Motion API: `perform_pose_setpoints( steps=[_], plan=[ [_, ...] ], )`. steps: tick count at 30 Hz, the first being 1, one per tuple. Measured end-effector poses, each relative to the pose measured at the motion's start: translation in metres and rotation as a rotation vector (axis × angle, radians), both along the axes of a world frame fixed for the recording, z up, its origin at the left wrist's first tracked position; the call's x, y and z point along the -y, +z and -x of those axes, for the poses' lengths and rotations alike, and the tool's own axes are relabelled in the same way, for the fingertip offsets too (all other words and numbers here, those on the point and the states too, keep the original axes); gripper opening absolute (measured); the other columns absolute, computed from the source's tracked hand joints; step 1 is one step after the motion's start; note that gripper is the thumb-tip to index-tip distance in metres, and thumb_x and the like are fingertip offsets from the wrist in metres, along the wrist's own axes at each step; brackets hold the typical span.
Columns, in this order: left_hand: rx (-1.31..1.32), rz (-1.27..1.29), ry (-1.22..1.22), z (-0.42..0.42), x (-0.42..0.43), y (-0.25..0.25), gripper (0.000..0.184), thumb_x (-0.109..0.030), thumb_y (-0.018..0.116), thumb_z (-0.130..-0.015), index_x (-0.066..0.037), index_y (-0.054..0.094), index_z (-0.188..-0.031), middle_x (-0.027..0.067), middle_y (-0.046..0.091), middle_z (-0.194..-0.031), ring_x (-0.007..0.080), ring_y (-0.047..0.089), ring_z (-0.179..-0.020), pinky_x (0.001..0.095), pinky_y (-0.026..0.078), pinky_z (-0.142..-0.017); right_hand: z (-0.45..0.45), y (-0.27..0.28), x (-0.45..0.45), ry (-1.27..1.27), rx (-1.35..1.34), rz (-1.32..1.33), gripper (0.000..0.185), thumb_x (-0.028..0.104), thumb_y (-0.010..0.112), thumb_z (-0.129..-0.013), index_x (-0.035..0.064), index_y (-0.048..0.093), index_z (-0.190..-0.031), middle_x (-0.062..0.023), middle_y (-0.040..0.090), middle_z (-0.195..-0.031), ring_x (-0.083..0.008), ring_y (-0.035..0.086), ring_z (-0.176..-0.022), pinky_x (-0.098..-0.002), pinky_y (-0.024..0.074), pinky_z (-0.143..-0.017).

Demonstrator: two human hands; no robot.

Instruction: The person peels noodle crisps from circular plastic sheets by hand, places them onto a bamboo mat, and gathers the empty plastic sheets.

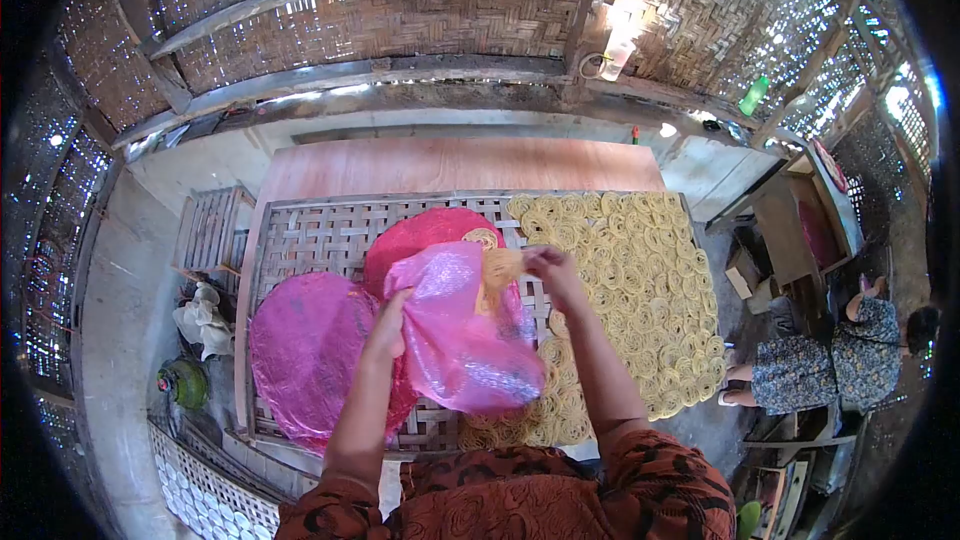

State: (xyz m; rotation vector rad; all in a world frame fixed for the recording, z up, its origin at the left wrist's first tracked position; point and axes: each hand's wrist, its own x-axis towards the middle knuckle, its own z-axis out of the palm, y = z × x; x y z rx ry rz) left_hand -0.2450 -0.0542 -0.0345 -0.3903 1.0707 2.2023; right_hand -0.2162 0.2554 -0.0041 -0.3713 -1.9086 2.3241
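Observation:
My left hand grips the edge of a shiny pink plastic sheet, which hangs tilted above a woven bamboo rack. At the sheet's upper right, my right hand pinches a blurred yellow spiral coil. Another pale coil shows just behind it. Many flat yellow coils cover the right part of the rack in close rows. Two round pink plastic-covered discs lie on the left: a near disc and a far disc partly hidden behind the sheet.
Behind the rack stretches a wooden board. A slatted stool and a green gas cylinder stand at the left. On the right, a person in patterned clothes is beside a wooden cabinet.

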Motion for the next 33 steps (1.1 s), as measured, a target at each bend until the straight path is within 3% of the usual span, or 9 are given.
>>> perform_pose_setpoints(
  steps=[4,10,15,17,19,22,23,28,33],
  plan=[
    [-0.086,0.545,0.188,-0.012,0.034,-0.015,0.049,-0.027,0.060,-0.086,-0.001,0.048,-0.125,0.0114,0.055,-0.121,0.0219,0.053,-0.111,0.0374,0.040,-0.097,-0.019,0.007,-0.053,-0.162,0.038,-0.024,0.014,0.012,0.060,-0.088,0.0001,0.061,-0.095,-0.0035,0.062,-0.085,-0.0136,0.060,-0.075,-0.0283,0.0507,-0.072],
    [-0.511,0.564,0.051,-0.032,0.026,-0.022,0.051,-0.013,0.067,-0.080,-0.002,0.047,-0.126,0.0094,0.058,-0.114,0.0196,0.054,-0.106,0.0346,0.044,-0.091,-0.024,-0.020,-0.089,-0.231,0.144,0.110,0.016,0.013,0.059,-0.088,0.0013,0.062,-0.098,-0.0035,0.062,-0.086,-0.0139,0.060,-0.074,-0.0287,0.0513,-0.070],
    [-0.201,0.622,-0.008,-0.022,0.027,-0.041,0.047,-0.016,0.067,-0.079,-0.001,0.051,-0.121,0.0095,0.060,-0.109,0.0216,0.059,-0.099,0.0349,0.048,-0.085,-0.025,-0.053,-0.096,-0.312,0.271,0.082,0.017,0.007,0.055,-0.086,-0.0009,0.063,-0.099,-0.0090,0.065,-0.090,-0.0208,0.063,-0.079,-0.0318,0.0509,-0.072],
    [-0.070,0.599,0.003,-0.022,0.018,-0.025,0.048,-0.019,0.068,-0.079,0.000,0.052,-0.120,0.0099,0.061,-0.108,0.0228,0.060,-0.097,0.0350,0.049,-0.084,-0.026,-0.065,-0.093,-0.187,0.374,-1.113,0.027,0.002,0.054,-0.081,-0.0035,0.061,-0.106,-0.0198,0.064,-0.095,-0.0339,0.063,-0.084,-0.0375,0.0504,-0.075],
    [-0.092,0.286,-0.026,-0.024,0.009,-0.018,0.042,-0.022,0.064,-0.081,0.000,0.054,-0.115,0.0097,0.062,-0.105,0.0234,0.062,-0.092,0.0362,0.050,-0.082,-0.031,-0.054,-0.057,-0.340,0.000,-1.347,0.035,-0.001,0.053,-0.076,-0.0026,0.059,-0.111,-0.0259,0.060,-0.099,-0.0419,0.059,-0.086,-0.0434,0.0487,-0.079],
    [0.097,-0.024,-0.156,-0.033,-0.012,0.003,0.038,-0.023,0.057,-0.083,0.000,0.056,-0.113,0.0114,0.063,-0.103,0.0251,0.063,-0.089,0.0390,0.049,-0.085,-0.044,0.050,0.036,0.206,0.352,-0.630,0.045,0.027,0.060,-0.087,-0.0028,0.055,-0.120,-0.0181,0.061,-0.108,-0.0252,0.056,-0.105,-0.0347,0.0437,-0.090],
    [0.098,-0.023,-0.164,-0.036,-0.020,0.011,0.038,-0.023,0.057,-0.083,0.000,0.056,-0.113,0.0114,0.063,-0.103,0.0251,0.063,-0.089,0.0390,0.049,-0.085,-0.045,-0.011,0.046,0.231,0.121,-0.273,0.056,0.037,0.065,-0.084,-0.0021,0.054,-0.122,-0.0132,0.063,-0.104,-0.0255,0.057,-0.103,-0.0354,0.0429,-0.093],
    [0.117,-0.222,-0.014,-0.046,-0.019,0.050,0.036,-0.020,0.055,-0.077,-0.004,0.056,-0.109,0.0104,0.063,-0.098,0.0252,0.061,-0.089,0.0406,0.049,-0.084,-0.047,-0.010,0.054,0.311,0.209,0.223,0.009,0.010,0.059,-0.088,0.0037,0.062,-0.093,-0.0037,0.064,-0.087,-0.0144,0.061,-0.081,-0.0270,0.0501,-0.075],
    [-0.050,-0.257,0.179,-0.059,0.028,0.093,0.047,-0.020,0.052,-0.072,-0.003,0.053,-0.115,0.0119,0.061,-0.105,0.0275,0.059,-0.097,0.0410,0.047,-0.089,-0.044,0.025,0.021,0.097,0.127,0.187,0.016,0.012,0.059,-0.089,0.0028,0.059,-0.102,-0.0043,0.064,-0.091,-0.0159,0.061,-0.086,-0.0296,0.0482,-0.081]
  ],
)
